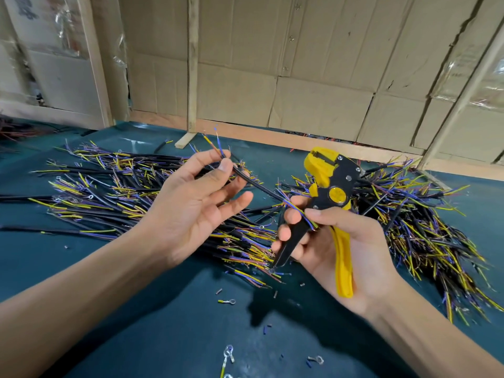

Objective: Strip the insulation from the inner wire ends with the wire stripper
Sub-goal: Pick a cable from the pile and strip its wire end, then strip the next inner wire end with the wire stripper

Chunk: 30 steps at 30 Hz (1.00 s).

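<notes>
While the left hand [191, 203] pinched a thin black-sheathed cable [256, 184] between thumb and forefinger, bare coloured inner wires [215, 143] fanned above that grip; the right hand [341, 246] gripped the yellow-and-black wire stripper [331, 192] upright, over the teal bench [169, 323].

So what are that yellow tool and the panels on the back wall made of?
The wire stripper looks like matte yellow plastic over black metal plates: visible rivets and a dull sheen suggest so. The wall panels appear to be plain brown cardboard, judging by creases, seams and torn edges.
</notes>
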Each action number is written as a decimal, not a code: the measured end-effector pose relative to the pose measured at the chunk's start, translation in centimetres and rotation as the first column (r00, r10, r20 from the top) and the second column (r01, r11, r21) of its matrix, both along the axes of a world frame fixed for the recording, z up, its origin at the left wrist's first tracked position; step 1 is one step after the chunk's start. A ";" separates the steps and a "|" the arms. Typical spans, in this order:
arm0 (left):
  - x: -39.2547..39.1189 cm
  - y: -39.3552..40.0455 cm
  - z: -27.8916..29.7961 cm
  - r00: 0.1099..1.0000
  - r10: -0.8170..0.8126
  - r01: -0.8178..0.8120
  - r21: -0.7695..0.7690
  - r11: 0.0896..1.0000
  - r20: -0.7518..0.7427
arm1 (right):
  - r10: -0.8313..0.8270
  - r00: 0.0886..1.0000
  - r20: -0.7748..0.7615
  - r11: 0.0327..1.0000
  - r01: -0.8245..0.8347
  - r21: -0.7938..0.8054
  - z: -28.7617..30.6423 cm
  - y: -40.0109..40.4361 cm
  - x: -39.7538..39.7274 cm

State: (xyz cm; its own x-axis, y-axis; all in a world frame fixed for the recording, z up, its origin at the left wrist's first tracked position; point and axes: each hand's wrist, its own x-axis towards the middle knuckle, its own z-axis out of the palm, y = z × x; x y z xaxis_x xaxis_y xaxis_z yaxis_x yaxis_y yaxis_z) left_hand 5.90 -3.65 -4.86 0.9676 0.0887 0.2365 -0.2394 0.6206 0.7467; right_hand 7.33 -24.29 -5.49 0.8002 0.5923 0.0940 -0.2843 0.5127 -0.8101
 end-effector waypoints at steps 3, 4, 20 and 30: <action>0.0 0.1 0.0 1.000 0.011 -0.011 0.000 1.000 0.004 | 0.044 0.999 -0.013 0.999 -0.043 0.021 0.0 -0.3 0.2; 0.0 0.1 0.0 1.000 0.014 -0.014 0.000 1.000 0.006 | 0.052 0.999 -0.012 0.998 -0.051 0.023 -0.1 -0.3 0.2; 0.2 0.5 -0.3 0.988 0.152 -0.149 0.167 0.975 -0.005 | -0.061 0.996 0.062 0.996 0.065 -0.059 0.2 0.1 0.1; 0.1 4.1 -1.1 0.927 -0.186 -0.369 0.885 -0.284 0.326 | -0.507 0.860 0.061 0.855 0.493 0.162 1.5 -3.3 2.8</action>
